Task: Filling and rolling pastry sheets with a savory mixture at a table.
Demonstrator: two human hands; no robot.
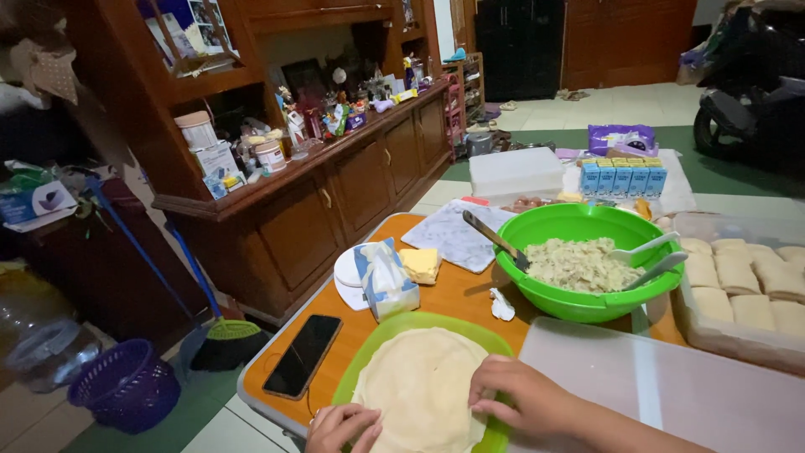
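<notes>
Head view: hands [511, 394] at wrapper [419, 382] edge

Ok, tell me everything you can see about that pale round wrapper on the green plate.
The wrapper is a thin, pale cream round sheet, like soft dough or crepe, lying flat and unfolded on a green plate at the orange table's near edge. Nothing lies on it. The left hand touches its lower left edge; the right hand presses its right edge. The picture's bottom edge crops its near side.

Both hands are down low at the bottom of the shot, palms down. Left hand [342, 426] sits flat with fingers loosely curled, partly cut off. Right hand [521, 398] reaches in from the right, fingers spread and pressing down, forearm bare.
</notes>
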